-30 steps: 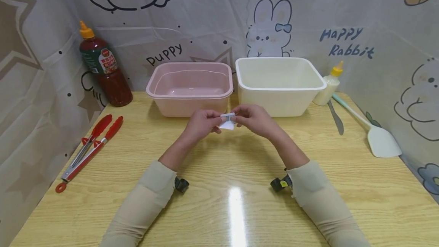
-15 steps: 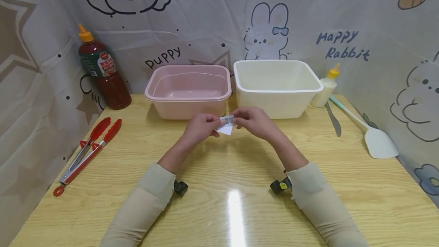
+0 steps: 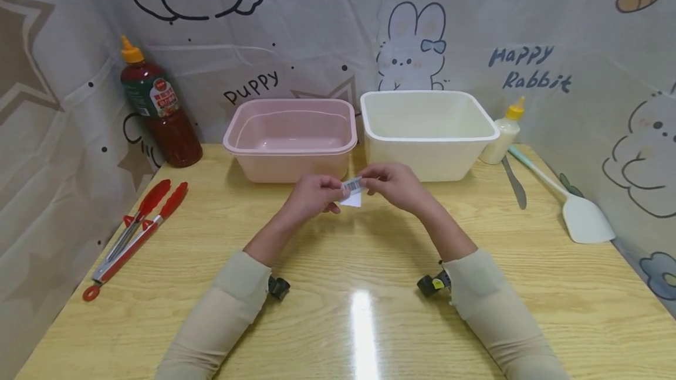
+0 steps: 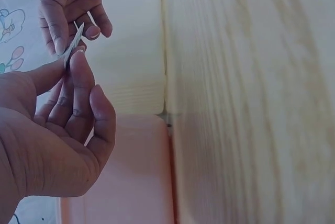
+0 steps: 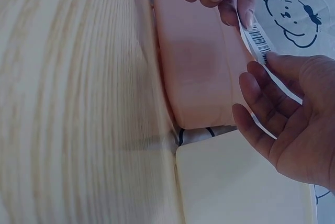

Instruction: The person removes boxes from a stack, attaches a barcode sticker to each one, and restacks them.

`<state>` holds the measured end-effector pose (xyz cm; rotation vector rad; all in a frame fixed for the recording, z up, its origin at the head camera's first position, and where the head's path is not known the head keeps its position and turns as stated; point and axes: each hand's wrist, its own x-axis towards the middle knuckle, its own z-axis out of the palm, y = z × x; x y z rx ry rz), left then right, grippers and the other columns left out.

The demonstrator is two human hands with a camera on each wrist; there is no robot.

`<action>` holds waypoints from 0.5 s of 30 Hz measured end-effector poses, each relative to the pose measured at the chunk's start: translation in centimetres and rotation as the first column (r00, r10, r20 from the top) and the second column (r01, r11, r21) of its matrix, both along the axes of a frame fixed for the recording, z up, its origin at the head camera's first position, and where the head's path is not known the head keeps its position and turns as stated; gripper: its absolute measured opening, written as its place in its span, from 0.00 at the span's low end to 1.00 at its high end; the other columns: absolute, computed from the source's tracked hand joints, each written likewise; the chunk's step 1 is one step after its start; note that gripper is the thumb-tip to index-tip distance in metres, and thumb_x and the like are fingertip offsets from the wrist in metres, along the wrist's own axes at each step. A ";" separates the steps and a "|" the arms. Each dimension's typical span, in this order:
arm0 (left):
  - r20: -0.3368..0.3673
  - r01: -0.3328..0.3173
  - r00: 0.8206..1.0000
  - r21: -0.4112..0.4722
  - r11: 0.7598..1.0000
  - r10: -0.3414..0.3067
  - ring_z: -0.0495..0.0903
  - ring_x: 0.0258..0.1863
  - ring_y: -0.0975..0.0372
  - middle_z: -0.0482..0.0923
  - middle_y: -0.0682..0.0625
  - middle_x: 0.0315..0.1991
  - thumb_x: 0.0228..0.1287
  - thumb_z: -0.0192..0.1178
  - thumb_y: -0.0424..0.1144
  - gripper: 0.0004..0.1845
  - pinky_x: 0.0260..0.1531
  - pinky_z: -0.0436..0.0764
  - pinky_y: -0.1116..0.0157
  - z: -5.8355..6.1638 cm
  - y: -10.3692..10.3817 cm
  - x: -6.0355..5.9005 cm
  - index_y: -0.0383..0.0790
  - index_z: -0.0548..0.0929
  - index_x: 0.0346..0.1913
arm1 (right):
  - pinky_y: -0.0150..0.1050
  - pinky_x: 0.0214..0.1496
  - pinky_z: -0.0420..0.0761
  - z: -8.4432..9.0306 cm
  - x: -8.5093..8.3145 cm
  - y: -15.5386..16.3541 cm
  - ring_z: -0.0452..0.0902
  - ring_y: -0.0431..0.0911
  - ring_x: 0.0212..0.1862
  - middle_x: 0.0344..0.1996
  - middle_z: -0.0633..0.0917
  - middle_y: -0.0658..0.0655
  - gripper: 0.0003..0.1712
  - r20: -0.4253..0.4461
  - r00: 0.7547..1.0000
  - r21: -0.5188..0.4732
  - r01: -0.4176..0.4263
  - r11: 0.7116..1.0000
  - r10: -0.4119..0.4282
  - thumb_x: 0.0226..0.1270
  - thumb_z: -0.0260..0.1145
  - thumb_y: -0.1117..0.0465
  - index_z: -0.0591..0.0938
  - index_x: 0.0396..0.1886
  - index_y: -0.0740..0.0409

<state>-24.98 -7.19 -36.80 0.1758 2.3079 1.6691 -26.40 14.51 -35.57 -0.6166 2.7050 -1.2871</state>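
A small white barcode label [image 3: 352, 185] is held between both hands in front of the two tubs, with a white paper part hanging below the barcode strip. My left hand [image 3: 313, 197] pinches its left end between thumb and fingers. At the opposite end, the thumb and fingertips of my right hand [image 3: 393, 183] pinch the label's edge. From the right wrist view, the barcode label [image 5: 257, 41] looks slightly curved and its black bars show plainly. The left wrist view catches the label [image 4: 75, 43] nearly edge-on. Whether the strip and the paper are joined cannot be told.
Behind the hands stand a pink tub [image 3: 290, 166] and a cream tub [image 3: 422, 160]. Red-tipped tongs [image 3: 139, 236] and a red sauce bottle [image 3: 164, 110] are at left. On the right are a small squeeze bottle [image 3: 502, 139], a knife [image 3: 514, 183] and a white spatula [image 3: 586, 219].
The label has tilted between the fingers, its right end now higher, and more of the barcode shows. Both hands stay in nearly the same place.
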 end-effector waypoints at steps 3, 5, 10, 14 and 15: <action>0.008 0.011 1.000 0.000 1.000 -0.011 0.84 0.26 0.61 0.86 0.38 0.49 0.68 0.66 0.36 0.11 0.45 0.85 0.55 0.1 0.0 0.0 0.32 0.86 0.48 | 0.38 0.39 0.81 0.1 0.0 0.0 0.84 0.48 0.39 0.43 0.89 0.57 0.12 0.002 1.000 -0.002 0.001 1.000 -0.001 0.75 0.63 0.57 0.87 0.51 0.56; 0.009 0.018 1.000 -0.005 1.000 -0.018 0.84 0.27 0.61 0.86 0.38 0.49 0.68 0.66 0.36 0.11 0.48 0.85 0.53 0.1 -0.1 -0.1 0.33 0.86 0.49 | 0.38 0.39 0.81 0.1 0.0 0.1 0.84 0.48 0.39 0.43 0.89 0.57 0.12 0.001 1.000 -0.006 0.001 1.000 -0.001 0.75 0.63 0.58 0.87 0.51 0.57; 0.007 0.032 0.999 -0.024 0.999 -0.031 0.84 0.28 0.61 0.85 0.39 0.50 0.68 0.65 0.35 0.12 0.44 0.85 0.56 0.1 -0.2 -0.1 0.33 0.86 0.50 | 0.38 0.39 0.81 0.1 0.0 0.1 0.84 0.48 0.39 0.43 0.89 0.58 0.12 -0.003 1.000 -0.010 0.007 1.000 -0.007 0.75 0.63 0.58 0.87 0.51 0.58; 0.003 0.040 0.999 -0.028 0.999 -0.039 0.84 0.28 0.60 0.85 0.38 0.50 0.68 0.65 0.34 0.12 0.38 0.83 0.63 0.0 -0.3 -0.1 0.33 0.86 0.51 | 0.38 0.39 0.81 0.1 0.0 0.0 0.84 0.48 0.39 0.42 0.89 0.59 0.13 -0.003 1.000 -0.011 0.006 1.000 -0.006 0.75 0.63 0.58 0.87 0.51 0.58; 0.003 0.040 0.999 -0.029 0.999 -0.040 0.84 0.28 0.60 0.84 0.38 0.51 0.68 0.65 0.34 0.12 0.37 0.83 0.63 0.0 -0.3 -0.1 0.33 0.86 0.51 | 0.38 0.39 0.81 0.1 -0.1 0.0 0.84 0.48 0.39 0.42 0.89 0.59 0.13 -0.003 1.000 -0.012 0.005 1.000 -0.005 0.75 0.63 0.58 0.87 0.51 0.58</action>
